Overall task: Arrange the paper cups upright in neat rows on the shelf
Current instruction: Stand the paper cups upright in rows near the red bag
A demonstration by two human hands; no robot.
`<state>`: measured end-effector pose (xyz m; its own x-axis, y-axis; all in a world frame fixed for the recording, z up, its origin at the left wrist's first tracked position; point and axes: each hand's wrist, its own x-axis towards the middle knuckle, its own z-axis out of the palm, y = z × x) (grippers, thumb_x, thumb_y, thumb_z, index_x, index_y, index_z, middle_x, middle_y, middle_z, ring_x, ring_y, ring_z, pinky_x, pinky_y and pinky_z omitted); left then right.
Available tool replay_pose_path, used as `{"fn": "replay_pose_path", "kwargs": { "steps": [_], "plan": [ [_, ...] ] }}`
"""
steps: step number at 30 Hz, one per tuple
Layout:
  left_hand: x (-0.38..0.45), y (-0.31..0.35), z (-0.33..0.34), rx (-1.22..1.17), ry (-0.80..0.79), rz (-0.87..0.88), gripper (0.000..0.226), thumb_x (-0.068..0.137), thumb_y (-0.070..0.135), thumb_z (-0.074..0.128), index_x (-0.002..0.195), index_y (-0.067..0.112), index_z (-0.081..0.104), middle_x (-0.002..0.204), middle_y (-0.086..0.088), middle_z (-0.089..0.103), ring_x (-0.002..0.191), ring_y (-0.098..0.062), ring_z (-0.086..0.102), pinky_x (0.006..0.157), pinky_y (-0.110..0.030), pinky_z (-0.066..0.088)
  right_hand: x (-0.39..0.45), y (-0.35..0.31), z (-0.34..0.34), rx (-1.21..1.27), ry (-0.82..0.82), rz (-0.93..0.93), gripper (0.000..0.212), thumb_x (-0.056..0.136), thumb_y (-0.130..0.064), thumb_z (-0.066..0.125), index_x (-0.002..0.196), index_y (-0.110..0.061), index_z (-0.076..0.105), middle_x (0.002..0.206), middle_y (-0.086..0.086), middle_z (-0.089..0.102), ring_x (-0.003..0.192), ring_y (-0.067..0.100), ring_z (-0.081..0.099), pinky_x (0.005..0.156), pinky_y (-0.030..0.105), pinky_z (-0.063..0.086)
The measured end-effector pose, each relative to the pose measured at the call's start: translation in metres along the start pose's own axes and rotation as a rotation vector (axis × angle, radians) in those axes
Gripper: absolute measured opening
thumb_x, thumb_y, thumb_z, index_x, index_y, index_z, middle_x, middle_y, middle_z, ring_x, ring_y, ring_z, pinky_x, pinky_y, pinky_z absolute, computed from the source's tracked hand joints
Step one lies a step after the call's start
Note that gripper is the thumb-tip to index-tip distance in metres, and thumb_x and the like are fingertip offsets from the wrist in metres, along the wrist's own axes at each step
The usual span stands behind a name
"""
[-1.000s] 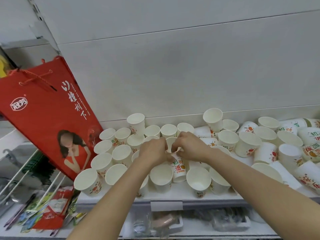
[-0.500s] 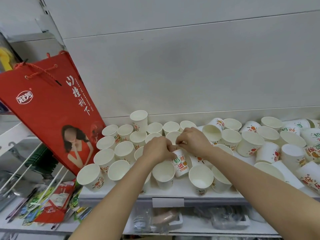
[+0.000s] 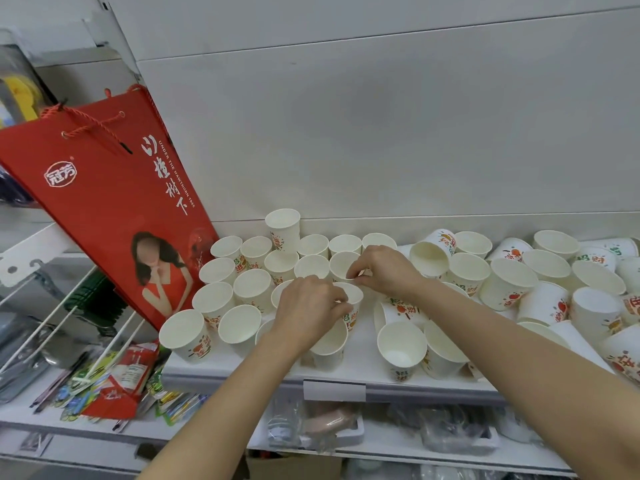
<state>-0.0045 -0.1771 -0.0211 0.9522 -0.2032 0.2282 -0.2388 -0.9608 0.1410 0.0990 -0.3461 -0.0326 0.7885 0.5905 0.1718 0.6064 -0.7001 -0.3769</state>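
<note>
Several white paper cups with printed fruit designs cover the white shelf (image 3: pixel 346 370). On the left they stand upright in rough rows (image 3: pixel 252 285); on the right they lie in a jumbled pile (image 3: pixel 554 292). My left hand (image 3: pixel 308 311) pinches the rim of an upright cup (image 3: pixel 353 299) at the shelf's middle. My right hand (image 3: pixel 384 270) pinches the rim of the upright cup (image 3: pixel 341 263) just behind it. One cup (image 3: pixel 429 252) lies tipped on its side to the right of my right hand.
A red paper gift bag (image 3: pixel 104 202) leans against the shelf's left end. White wire hooks with packets (image 3: pixel 97 372) hang lower left. A lower shelf (image 3: pixel 381 441) holds wrapped goods. A blank price tag holder (image 3: pixel 334 389) sits on the shelf's front edge.
The two cups pulled apart: my right hand moved back with one cup and my left hand set the other down in front. The tall cup behind tipped onto its side.
</note>
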Motion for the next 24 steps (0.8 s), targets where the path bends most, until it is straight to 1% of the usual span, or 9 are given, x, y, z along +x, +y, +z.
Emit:
{"fn": "replay_pose_path", "kwargs": {
  "steps": [2,4,8,10,12,16,19,21,24],
  "plan": [
    [-0.004,0.000,-0.004,-0.029,0.043,-0.003,0.033,0.092,0.054,0.054,0.113,0.035,0.070,0.106,0.010,0.068,0.104,-0.016,0.055,0.078,-0.028,0.036,-0.001,0.000,-0.006,-0.014,-0.006,-0.003,0.018,0.082,-0.027,0.069,0.100,-0.032,0.072,0.086,-0.013,0.056,0.089,0.006,0.047,0.072,0.023,0.033],
    [-0.007,0.003,-0.010,-0.065,0.078,-0.024,0.032,0.091,0.056,0.055,0.112,0.036,0.070,0.107,0.013,0.067,0.105,-0.012,0.053,0.074,-0.025,0.030,-0.005,-0.001,-0.014,-0.009,0.029,-0.010,0.020,0.083,-0.026,0.069,0.102,-0.032,0.072,0.093,-0.010,0.062,0.092,0.008,0.051,0.076,0.026,0.039],
    [-0.022,0.033,-0.015,-0.178,0.241,-0.021,0.032,0.084,0.060,0.061,0.084,0.031,0.073,0.082,0.012,0.068,0.083,-0.013,0.060,0.065,-0.026,0.036,-0.028,0.009,-0.035,0.050,0.171,0.074,0.015,0.083,-0.023,0.070,0.095,-0.030,0.075,0.090,-0.007,0.066,0.088,0.009,0.057,0.077,0.030,0.046],
    [-0.034,0.057,-0.014,-0.163,0.181,-0.049,0.045,0.081,0.072,0.055,0.085,0.030,0.071,0.081,0.013,0.069,0.082,-0.010,0.061,0.065,-0.027,0.042,-0.052,0.013,-0.045,0.082,0.143,0.056,0.013,0.082,-0.017,0.071,0.091,-0.025,0.077,0.081,-0.016,0.064,0.078,0.001,0.056,0.075,0.022,0.045],
    [-0.043,0.076,-0.007,-0.152,0.097,-0.059,0.051,0.076,0.076,0.055,0.097,0.031,0.067,0.093,0.015,0.068,0.090,-0.009,0.060,0.071,-0.027,0.043,-0.082,0.011,-0.053,0.092,0.094,0.036,0.012,0.081,-0.015,0.073,0.090,-0.022,0.077,0.076,-0.024,0.060,0.073,-0.001,0.055,0.070,0.016,0.040],
    [-0.050,0.093,0.006,-0.083,0.094,0.174,0.049,0.060,0.069,0.073,0.087,0.030,0.065,0.087,0.012,0.060,0.081,-0.014,0.057,0.061,-0.025,0.039,-0.141,0.008,-0.059,0.096,0.162,-0.022,0.017,0.077,-0.035,0.077,0.091,-0.027,0.076,0.088,-0.021,0.068,0.086,0.000,0.058,0.077,0.018,0.043],
    [-0.049,0.092,0.020,-0.044,0.042,0.266,0.038,0.064,0.056,0.078,0.087,0.027,0.070,0.087,0.009,0.064,0.081,-0.018,0.056,0.062,-0.031,0.042,-0.178,0.008,-0.046,-0.020,0.204,-0.097,0.029,0.076,-0.053,0.068,0.090,-0.029,0.074,0.088,-0.019,0.069,0.083,0.006,0.058,0.074,0.026,0.044],
    [-0.049,0.092,0.023,-0.005,0.053,0.310,0.023,0.072,0.044,0.079,0.082,0.024,0.074,0.079,0.006,0.067,0.076,-0.020,0.055,0.059,-0.030,0.040,-0.191,0.009,-0.034,-0.114,0.251,-0.136,0.023,0.075,-0.047,0.072,0.088,-0.028,0.073,0.085,-0.016,0.069,0.079,0.010,0.058,0.068,0.030,0.044],
    [-0.049,0.090,0.023,0.030,0.067,0.298,0.017,0.069,0.040,0.082,0.070,0.026,0.074,0.066,0.008,0.064,0.065,-0.017,0.054,0.052,-0.028,0.041,-0.199,0.021,-0.024,-0.211,0.312,-0.159,0.021,0.066,-0.021,0.086,0.084,-0.022,0.074,0.076,-0.010,0.068,0.070,0.016,0.059,0.066,0.030,0.045]
  ]
}}
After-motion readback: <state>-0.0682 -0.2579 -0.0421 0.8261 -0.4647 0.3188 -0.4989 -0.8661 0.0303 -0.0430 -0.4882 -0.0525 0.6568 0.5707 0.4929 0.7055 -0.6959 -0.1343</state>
